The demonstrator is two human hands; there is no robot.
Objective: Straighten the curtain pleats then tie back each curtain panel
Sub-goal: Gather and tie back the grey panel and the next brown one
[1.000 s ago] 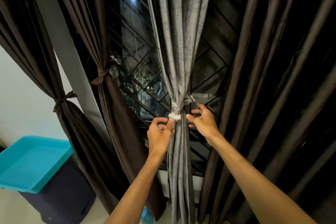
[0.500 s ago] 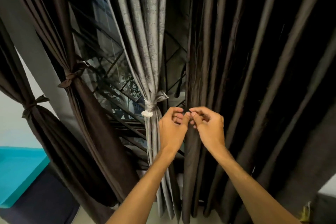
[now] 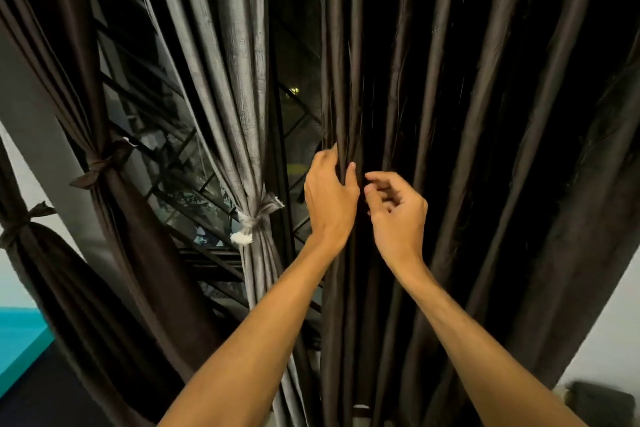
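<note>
A wide dark brown curtain panel [image 3: 485, 114] hangs loose in long pleats on the right. My left hand [image 3: 330, 198] grips the leftmost pleat of it, fingers wrapped round the fold's edge. My right hand [image 3: 394, 208] is just beside it, fingers curled, pinching at the adjacent dark fold. To the left a grey curtain panel [image 3: 235, 80] is gathered by a grey tie-back [image 3: 256, 218] with a white frayed end. Further left, two dark brown panels [image 3: 114, 253] are each knotted with a brown tie [image 3: 95, 172].
Behind the curtains is a window with a black metal grille [image 3: 194, 191]. A grey wall post [image 3: 41, 121] runs between the left panels. A teal tray edge [image 3: 17, 340] shows at the lower left, a dark object [image 3: 595, 399] at the lower right.
My hands left the grey panel's tie and moved right onto the loose dark panel. My left hand now wraps its edge pleat higher up, and the view has swung right.
</note>
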